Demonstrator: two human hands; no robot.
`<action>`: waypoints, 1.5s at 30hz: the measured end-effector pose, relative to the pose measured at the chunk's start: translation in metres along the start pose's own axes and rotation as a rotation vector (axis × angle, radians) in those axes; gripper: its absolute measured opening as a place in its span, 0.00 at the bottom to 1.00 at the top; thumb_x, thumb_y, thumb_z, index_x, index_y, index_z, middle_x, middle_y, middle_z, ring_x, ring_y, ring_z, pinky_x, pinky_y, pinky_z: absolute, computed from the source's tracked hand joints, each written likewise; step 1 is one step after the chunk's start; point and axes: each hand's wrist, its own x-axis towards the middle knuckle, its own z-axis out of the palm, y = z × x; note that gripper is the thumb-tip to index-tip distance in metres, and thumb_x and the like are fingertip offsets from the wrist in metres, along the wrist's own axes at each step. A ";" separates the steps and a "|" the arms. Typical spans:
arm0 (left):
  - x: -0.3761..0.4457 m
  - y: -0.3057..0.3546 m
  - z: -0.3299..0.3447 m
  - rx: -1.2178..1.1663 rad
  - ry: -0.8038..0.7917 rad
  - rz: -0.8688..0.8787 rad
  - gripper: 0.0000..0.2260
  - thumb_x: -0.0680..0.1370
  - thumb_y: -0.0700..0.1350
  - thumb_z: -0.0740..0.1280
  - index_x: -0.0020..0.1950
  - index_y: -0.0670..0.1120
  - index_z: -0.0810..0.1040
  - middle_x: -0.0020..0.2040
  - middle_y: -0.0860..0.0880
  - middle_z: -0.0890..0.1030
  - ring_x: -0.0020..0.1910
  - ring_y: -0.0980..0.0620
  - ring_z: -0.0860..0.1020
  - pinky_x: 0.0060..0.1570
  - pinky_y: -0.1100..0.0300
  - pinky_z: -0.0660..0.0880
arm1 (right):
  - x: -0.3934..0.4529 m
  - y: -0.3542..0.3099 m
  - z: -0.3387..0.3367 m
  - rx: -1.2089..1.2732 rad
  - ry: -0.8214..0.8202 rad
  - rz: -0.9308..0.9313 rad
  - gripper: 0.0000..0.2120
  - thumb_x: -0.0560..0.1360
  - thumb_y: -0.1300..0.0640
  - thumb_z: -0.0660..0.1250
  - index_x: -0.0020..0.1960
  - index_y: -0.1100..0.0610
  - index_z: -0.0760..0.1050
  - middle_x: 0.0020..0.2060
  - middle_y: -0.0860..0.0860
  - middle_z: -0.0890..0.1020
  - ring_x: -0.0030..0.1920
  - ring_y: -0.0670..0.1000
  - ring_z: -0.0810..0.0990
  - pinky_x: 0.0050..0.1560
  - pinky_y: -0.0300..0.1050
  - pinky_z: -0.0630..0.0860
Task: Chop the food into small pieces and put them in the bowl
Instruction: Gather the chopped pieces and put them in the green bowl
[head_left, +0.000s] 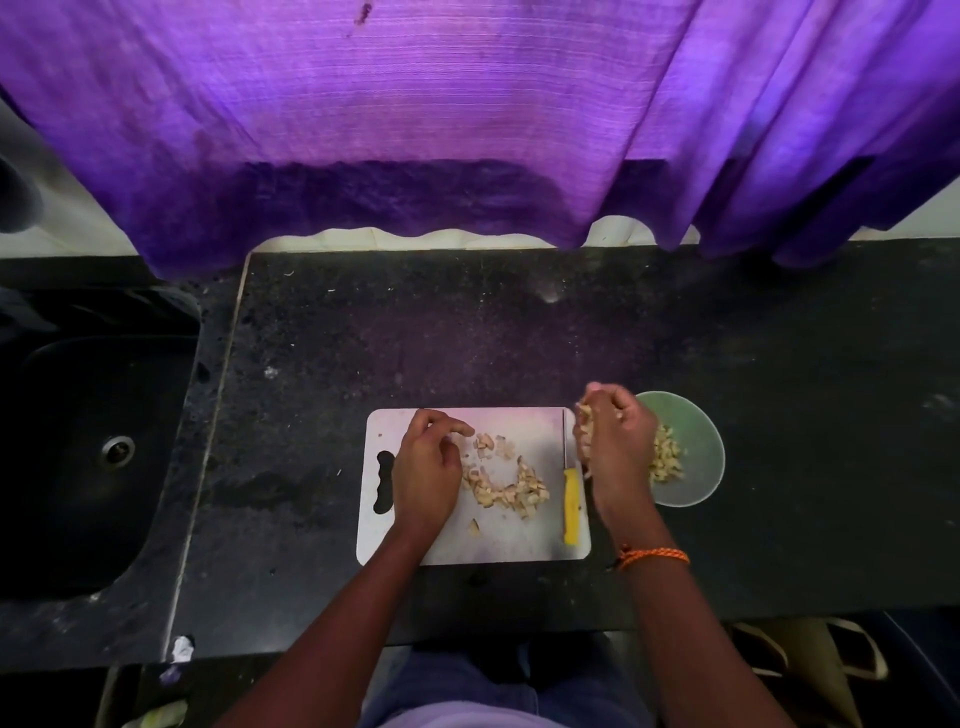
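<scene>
A white cutting board (498, 540) lies on the dark counter. Small pale chopped pieces (506, 486) are scattered in a curved heap on its middle. My left hand (426, 467) rests on the board's left part, fingers loosely curled beside the heap, holding nothing. My right hand (615, 436) hovers between the board's right edge and a pale green bowl (701, 447), cupped around a handful of chopped pieces. More chopped pieces (667, 460) lie inside the bowl. A knife with a yellow handle (571, 506) lies along the board's right edge, blade pointing away from me.
A dark sink (88, 447) with a round drain is set into the counter at the left. A purple curtain (415, 130) hangs over the back of the counter. Scraps (182, 649) lie at the counter's front left edge.
</scene>
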 end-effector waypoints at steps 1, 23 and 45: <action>0.001 0.001 0.001 -0.003 0.002 -0.003 0.19 0.78 0.31 0.65 0.51 0.53 0.86 0.55 0.60 0.77 0.44 0.59 0.80 0.37 0.62 0.75 | 0.007 -0.001 -0.012 -0.114 0.050 -0.080 0.13 0.82 0.54 0.66 0.42 0.58 0.79 0.31 0.55 0.78 0.30 0.50 0.75 0.30 0.43 0.71; 0.009 -0.005 0.003 -0.060 0.009 -0.006 0.16 0.80 0.31 0.66 0.50 0.50 0.87 0.50 0.57 0.85 0.49 0.58 0.82 0.51 0.61 0.81 | 0.030 0.009 -0.043 -0.648 0.184 -0.270 0.13 0.83 0.57 0.62 0.39 0.57 0.72 0.32 0.49 0.75 0.35 0.53 0.76 0.32 0.44 0.67; 0.011 -0.038 -0.019 -0.111 0.050 -0.041 0.20 0.75 0.27 0.65 0.48 0.51 0.86 0.47 0.59 0.85 0.50 0.56 0.81 0.51 0.49 0.82 | -0.047 0.059 0.075 -0.986 -0.395 -0.585 0.08 0.82 0.59 0.66 0.59 0.56 0.80 0.54 0.52 0.83 0.54 0.51 0.80 0.55 0.45 0.81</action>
